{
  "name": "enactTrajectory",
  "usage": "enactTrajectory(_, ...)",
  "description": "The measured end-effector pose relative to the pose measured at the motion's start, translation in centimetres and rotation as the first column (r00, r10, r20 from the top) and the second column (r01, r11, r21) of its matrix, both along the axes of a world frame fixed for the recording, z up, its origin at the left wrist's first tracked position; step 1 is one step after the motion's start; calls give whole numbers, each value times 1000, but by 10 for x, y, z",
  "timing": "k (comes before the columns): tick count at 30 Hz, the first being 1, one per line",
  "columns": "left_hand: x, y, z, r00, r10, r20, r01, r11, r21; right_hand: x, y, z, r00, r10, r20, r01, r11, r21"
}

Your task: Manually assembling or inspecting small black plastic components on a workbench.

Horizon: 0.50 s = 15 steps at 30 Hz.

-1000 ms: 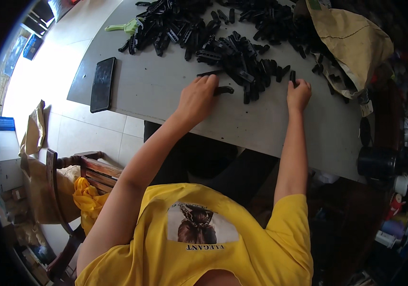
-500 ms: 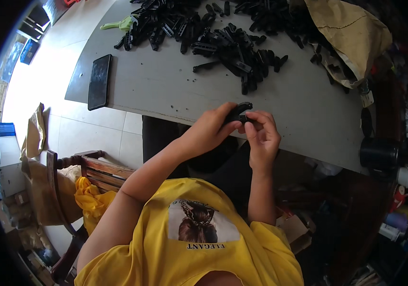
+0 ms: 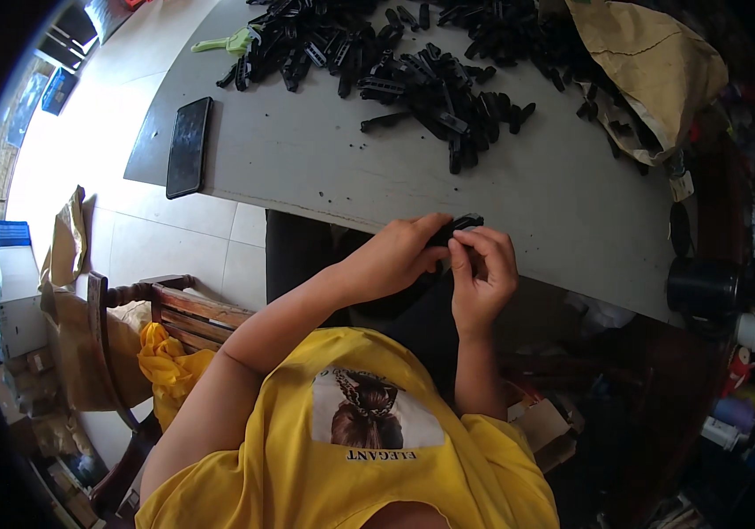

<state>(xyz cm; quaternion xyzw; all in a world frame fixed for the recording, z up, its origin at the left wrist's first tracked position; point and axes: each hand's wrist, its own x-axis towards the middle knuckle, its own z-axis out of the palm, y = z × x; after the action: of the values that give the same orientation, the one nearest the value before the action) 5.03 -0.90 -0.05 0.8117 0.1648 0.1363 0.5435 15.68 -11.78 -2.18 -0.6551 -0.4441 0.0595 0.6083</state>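
Note:
At the near edge of the grey table [image 3: 563,203], my left hand [image 3: 395,256] is closed round a small curved black plastic piece [image 3: 464,222]. The thumb and fingers of my right hand [image 3: 485,280] pinch the near right end of the same piece. My fingers cover most of it, so its exact kind does not show. Farther back on the table lies a loose heap of long, narrow black plastic pieces [image 3: 457,123], some with slots along them.
A black phone [image 3: 189,148] lies at the table's left edge, below a light green tool-like object [image 3: 227,41]. An open brown paper bag [image 3: 651,66] with black pieces stands at the far right. A wooden chair [image 3: 197,313] with a yellow bag [image 3: 170,370] is at left.
Both hands have come slightly lower in the view, nearer my body, with the black piece. It is turned differently, and my right fingers now cover more of it.

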Motion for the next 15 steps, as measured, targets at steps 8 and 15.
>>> enactTrajectory(8, 3, 1, -2, 998, -1, 66, 10, 991, -137, 14, 8, -13, 612, 354, -707, -211, 935, 285)
enactTrajectory(15, 15, 22, -11, 987, 116, 114, -86, 968, -237, 30, 43, -3, 521, 461, -718, -299, 887, 352)
